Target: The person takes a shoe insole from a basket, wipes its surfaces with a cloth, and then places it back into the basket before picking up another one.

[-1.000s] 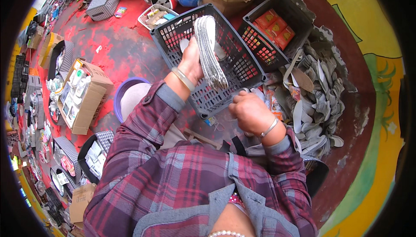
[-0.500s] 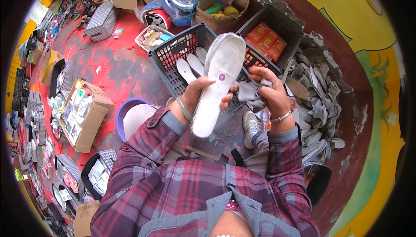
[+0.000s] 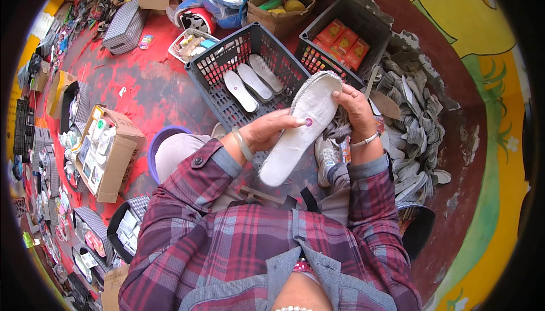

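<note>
A white fleecy insole [image 3: 298, 143], seemingly doubled with another beneath it, is held tilted in front of me. My left hand [image 3: 262, 132] closes on its left edge, the thumb lying on top beside a small purple round mark. Fingers of my right hand [image 3: 356, 112] pinch the upper right edge near its wide end. A crumpled grey cloth [image 3: 339, 129] shows below the right hand, partly hidden behind the insole. Just beyond stands a dark plastic crate [image 3: 218, 106] with three white insoles [image 3: 254, 82] lying side by side in it.
Right of me lies a big heap of grey insoles [image 3: 411, 135] against the wall. A second black crate [image 3: 372, 27] holds orange boxes [image 3: 343, 44]. To my left are a purple basin [image 3: 154, 155] and a cardboard box [image 3: 122, 163] of small goods.
The insole has moved right and slightly down. My right hand, which held the grey cloth apart from it, now grips its upper edge. The three insoles in the crate show more fully.
</note>
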### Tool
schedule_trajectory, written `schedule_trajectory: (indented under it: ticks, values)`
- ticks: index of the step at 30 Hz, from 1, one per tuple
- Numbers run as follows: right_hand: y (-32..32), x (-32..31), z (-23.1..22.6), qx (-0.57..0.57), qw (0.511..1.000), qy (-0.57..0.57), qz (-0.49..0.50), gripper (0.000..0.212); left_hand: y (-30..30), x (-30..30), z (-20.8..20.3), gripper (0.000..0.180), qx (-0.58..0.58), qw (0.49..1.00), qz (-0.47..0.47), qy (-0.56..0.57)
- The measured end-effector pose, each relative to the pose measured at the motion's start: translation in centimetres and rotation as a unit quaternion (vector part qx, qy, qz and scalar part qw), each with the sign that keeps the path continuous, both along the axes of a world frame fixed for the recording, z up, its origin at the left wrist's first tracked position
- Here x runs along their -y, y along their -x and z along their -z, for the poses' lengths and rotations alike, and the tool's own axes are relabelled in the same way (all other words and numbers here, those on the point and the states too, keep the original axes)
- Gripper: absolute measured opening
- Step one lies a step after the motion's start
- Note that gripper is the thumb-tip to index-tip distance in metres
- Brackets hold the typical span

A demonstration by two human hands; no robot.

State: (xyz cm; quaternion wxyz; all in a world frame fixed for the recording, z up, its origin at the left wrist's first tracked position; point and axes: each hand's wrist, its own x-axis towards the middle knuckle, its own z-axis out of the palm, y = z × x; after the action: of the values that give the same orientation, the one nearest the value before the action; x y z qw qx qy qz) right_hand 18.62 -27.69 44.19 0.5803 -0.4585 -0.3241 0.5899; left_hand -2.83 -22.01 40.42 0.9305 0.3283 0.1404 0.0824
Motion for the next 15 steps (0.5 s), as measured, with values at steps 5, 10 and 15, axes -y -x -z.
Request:
schedule_trajectory:
  ticks: [5,10,15]
  values:
    - [-2.6,-0.3,1.8,0.065,0.996,0.031,0.047,0.024,-0.9,0.0,1.9,0.053,-0.022,0.998,-0.043,-0.049]
    - [-2.9,-0.2,2.7,0.031,0.998,0.031,0.052,0.028,-0.6,-0.5,1.8,0.042,-0.044,0.998,-0.036,-0.034]
    - [-3.1,0.2,1.1,0.062,0.986,0.050,0.145,0.034,-0.5,-2.5,5.0,0.037,-0.091,0.975,-0.198,0.037]
